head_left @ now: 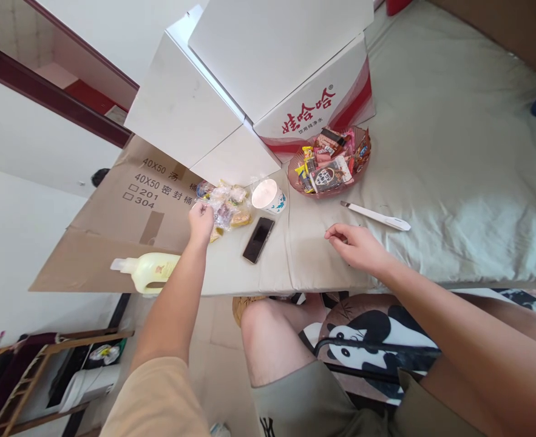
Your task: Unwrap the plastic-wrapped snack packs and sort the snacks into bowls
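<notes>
My left hand [201, 222] is closed at the left edge of a heap of small wrapped snacks [231, 206] in clear plastic; whatever is in its fingers is hidden. Just right of the heap stands a white paper cup [268, 196] with a blue pattern. A dark-screened phone [258, 240] lies flat in front of the cup. On the covered table, my right hand [356, 246] has its fingers curled in, with nothing visible in them. Beyond that hand lies a slim white tool [376, 216] with a dark end.
A reddish bowl [329, 188] of packaged snacks sits before a white carton [313, 115] with red lettering. A bottle of pale yellow liquid [152, 271] lies by my left forearm. Brown cardboard [94, 243] spreads at the left. The table's front edge runs above my knees.
</notes>
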A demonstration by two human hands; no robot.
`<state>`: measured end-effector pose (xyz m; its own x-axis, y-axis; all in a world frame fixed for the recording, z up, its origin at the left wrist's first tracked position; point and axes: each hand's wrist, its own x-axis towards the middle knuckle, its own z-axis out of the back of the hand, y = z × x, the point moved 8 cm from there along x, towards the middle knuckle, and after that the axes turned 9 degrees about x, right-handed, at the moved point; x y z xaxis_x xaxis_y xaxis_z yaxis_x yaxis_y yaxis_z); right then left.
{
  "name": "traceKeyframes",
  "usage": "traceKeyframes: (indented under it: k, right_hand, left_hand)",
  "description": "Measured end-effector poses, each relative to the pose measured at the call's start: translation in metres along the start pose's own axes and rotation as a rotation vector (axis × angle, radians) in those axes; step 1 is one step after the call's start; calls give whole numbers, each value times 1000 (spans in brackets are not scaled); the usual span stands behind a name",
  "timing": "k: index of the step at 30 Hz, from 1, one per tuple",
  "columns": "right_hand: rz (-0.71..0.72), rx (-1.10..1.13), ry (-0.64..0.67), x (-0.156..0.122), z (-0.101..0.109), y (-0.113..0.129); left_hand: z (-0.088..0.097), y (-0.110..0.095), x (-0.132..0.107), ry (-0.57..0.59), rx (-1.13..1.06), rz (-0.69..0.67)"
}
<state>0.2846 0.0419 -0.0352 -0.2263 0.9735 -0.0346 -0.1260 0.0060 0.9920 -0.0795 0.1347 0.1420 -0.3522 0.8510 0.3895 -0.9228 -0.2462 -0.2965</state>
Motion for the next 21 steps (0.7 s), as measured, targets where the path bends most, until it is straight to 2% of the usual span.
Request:
traceKeyframes:
  k: [3,6,8,11,12,15,17,19,21]
  right_hand:
    - [27,15,-13,0,0,-3]
    - [73,43,-37,0,1,-5]
    - [119,50,-54,0,2,-2]
    - [192,21,-51,-2,3,7]
    - [194,8,-29,-3,2,9]
    - [122,-8,10,-5,2,7]
    - [65,2,-35,-5,7,3]
    - [35,39,-114,-5,14,-2]
    - [31,88,-178,-3,18,-5]
  left_hand:
    - [-4,-18,-18,16,-163,-1]
    - [-25,-49,-64,87,-571,5]
    - [-56,-76,-105,255,-794,72]
    - [-114,-118,-168,646,-1003,243]
    - [-126,-127,-181,697,-1056,273]
    - [-148,-138,-198,738,-1215,347]
    - [-158,-136,-203,790,-1340,391]
    - [-164,-140,-211,944,-1441,360]
    - [-166,-148,-221,1129,-1441,248]
